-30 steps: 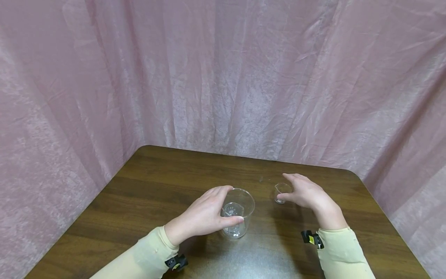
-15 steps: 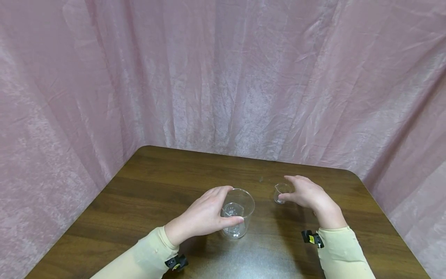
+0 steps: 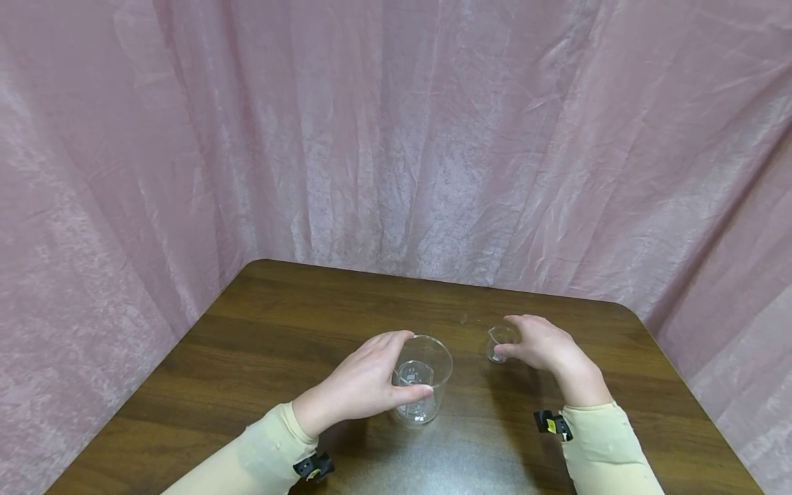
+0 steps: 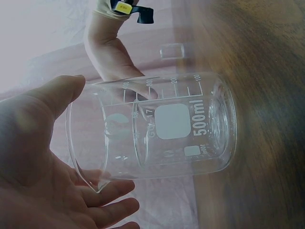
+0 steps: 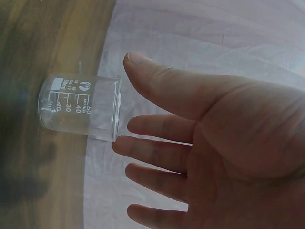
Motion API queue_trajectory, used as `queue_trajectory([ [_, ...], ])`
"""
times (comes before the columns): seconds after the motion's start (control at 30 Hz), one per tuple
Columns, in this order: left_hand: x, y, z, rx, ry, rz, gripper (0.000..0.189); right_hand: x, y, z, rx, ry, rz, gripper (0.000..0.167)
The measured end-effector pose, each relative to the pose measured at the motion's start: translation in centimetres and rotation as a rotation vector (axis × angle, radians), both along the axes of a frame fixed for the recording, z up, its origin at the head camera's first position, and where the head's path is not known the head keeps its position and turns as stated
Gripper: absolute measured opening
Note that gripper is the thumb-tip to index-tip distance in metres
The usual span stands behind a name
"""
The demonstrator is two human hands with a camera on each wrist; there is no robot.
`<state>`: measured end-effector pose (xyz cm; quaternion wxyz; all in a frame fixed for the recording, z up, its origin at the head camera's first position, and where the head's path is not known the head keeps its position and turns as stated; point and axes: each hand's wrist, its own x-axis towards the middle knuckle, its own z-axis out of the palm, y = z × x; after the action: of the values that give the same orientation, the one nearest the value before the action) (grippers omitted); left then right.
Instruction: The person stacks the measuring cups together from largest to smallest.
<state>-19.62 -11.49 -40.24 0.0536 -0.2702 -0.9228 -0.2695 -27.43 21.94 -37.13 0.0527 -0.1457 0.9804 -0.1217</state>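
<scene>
A large 500 ml glass beaker (image 3: 441, 368) stands upright on the table, with a smaller beaker (image 3: 416, 375) nested inside it. My left hand (image 3: 365, 378) holds the large one near its rim, thumb on the near side and fingers on the far side. Beyond and to the right is a small 50 ml beaker (image 5: 71, 105), also upright. Next to it, my right hand (image 3: 551, 347) has its thumb and fingers spread apart. In the right wrist view those fingertips are right at the small beaker's rim, not wrapped round the glass.
The brown wooden table (image 3: 297, 309) has rounded far corners, and pink curtains (image 3: 396, 137) hang behind and beside it. A faint clear speck (image 3: 464, 318) shows on the wood beyond the beakers. Black straps with small devices sit on both sleeves.
My right hand has lowered slightly toward the small beaker, its fingers drawing a little closer together. My left hand and both beakers under it have stayed in place.
</scene>
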Motion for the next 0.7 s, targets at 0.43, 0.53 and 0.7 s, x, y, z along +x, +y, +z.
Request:
queue_trajectory([
  [0.43, 0.03, 0.05, 0.09, 0.001, 0.0, -0.001, 0.092, 0.0, 0.02, -0.07, 0.022, 0.026, 0.005, 0.065],
  [0.53, 0.03, 0.04, 0.07, -0.002, 0.0, 0.001, 0.092, -0.02, 0.0, -0.11, 0.024, 0.027, 0.006, 0.062],
  [0.7, 0.04, 0.01, 0.04, -0.003, 0.0, 0.002, 0.092, -0.11, -0.04, -0.25, 0.026, 0.028, 0.002, 0.058],
])
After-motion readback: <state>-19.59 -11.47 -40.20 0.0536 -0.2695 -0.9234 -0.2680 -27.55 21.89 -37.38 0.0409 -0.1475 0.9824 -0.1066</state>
